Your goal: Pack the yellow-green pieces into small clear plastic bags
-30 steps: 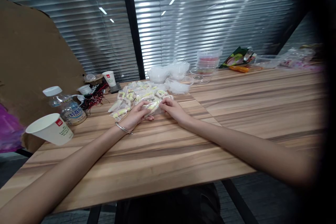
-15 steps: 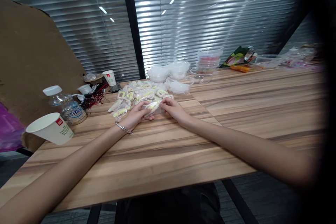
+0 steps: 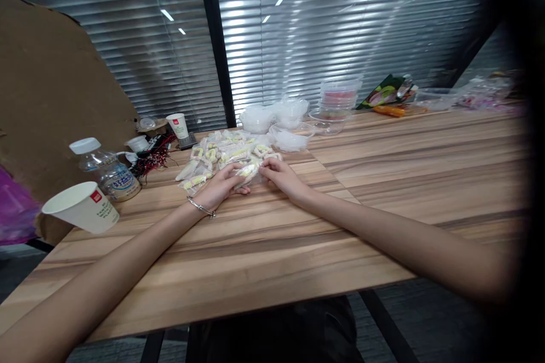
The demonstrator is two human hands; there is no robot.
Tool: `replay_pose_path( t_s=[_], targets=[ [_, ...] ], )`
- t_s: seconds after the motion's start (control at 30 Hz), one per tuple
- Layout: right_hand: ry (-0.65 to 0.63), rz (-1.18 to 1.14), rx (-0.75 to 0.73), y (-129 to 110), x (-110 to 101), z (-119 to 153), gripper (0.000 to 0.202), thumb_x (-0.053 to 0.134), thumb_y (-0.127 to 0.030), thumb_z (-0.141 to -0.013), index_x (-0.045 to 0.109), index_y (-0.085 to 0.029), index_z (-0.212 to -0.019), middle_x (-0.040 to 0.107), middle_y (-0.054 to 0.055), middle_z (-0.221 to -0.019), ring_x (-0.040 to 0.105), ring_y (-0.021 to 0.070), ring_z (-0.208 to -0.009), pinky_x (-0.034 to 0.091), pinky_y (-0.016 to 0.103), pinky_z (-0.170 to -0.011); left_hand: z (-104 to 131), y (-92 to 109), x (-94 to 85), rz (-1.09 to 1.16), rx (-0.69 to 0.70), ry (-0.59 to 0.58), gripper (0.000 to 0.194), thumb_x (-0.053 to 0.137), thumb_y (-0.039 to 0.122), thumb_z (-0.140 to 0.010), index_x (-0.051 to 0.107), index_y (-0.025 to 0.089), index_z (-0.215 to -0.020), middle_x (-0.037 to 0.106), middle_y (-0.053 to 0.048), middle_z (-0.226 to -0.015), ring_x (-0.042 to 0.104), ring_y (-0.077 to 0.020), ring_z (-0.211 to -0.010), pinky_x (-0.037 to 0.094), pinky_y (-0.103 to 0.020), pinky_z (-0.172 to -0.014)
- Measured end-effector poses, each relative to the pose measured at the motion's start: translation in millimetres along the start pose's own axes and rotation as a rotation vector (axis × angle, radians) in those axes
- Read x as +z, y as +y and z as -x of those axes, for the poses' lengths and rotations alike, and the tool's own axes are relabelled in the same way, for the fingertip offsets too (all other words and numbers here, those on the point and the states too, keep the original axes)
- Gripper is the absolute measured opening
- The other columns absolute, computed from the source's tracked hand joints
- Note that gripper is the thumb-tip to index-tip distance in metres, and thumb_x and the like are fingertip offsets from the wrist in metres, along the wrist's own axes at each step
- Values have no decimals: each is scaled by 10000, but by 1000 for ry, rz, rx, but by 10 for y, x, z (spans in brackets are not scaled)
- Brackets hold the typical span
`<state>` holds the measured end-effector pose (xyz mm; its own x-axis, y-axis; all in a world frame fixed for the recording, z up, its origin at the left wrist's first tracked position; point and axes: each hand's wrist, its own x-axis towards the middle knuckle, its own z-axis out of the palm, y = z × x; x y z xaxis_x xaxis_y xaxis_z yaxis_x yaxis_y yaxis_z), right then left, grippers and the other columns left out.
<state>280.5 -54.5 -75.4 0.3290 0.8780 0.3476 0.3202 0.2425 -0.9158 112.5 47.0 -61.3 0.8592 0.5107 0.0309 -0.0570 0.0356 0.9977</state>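
Between my two hands is a small clear plastic packet (image 3: 248,172) with something yellow and white inside. My left hand (image 3: 222,186), with a silver bracelet at its wrist, grips the packet's left side between thumb and fingers. At the packet's right end, my right hand (image 3: 281,177) pinches the edge with thumb and forefinger. Just beyond lies a heap of similar packets (image 3: 232,147), yellow and white through the clear film. What exactly is inside them is too small to make out.
Clear plastic tubs (image 3: 258,120) stand behind the heap, beside a tall stack of round containers (image 3: 338,99). At left are a paper cup (image 3: 83,208), a plastic bottle (image 3: 121,178) and a smaller cup (image 3: 177,126). An orange-handled tool (image 3: 389,110) lies at the back right.
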Motion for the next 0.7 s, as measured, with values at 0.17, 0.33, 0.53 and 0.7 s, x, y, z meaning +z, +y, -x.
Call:
replay_pose_path(
  t_s=[0.17,0.33,0.53,0.7],
  targets=[
    [0,-9,-6,9,0,-5,142,516,-321,-803,545,-185,-779,488,-15,-680,435,135,-659,346,248,-607,-4,5,1,-5,-14,5,373,627,229,-794,471,161,-1126,632,-41,-849,667,-139,-731,537,-281,-766],
    [8,-7,-30,15,-2,-12,136,521,-306,-798,544,-178,-758,498,-17,-701,443,132,-680,349,255,-648,0,3,3,2,-18,2,366,620,224,-799,457,173,-1123,631,-31,-833,667,-137,-725,537,-276,-764],
    [7,-3,-45,20,-6,-12,128,514,-294,-805,546,-177,-763,502,-14,-712,450,134,-687,349,261,-662,-4,10,3,13,-16,-2,368,623,221,-794,466,167,-1122,638,-42,-840,667,-135,-727,538,-271,-761],
    [5,-7,-17,9,-6,-3,134,513,-309,-803,545,-181,-779,487,-19,-678,429,129,-646,337,250,-610,-3,16,8,11,-14,1,353,627,217,-788,474,165,-1102,638,-40,-846,665,-136,-735,539,-270,-765]
  ],
)
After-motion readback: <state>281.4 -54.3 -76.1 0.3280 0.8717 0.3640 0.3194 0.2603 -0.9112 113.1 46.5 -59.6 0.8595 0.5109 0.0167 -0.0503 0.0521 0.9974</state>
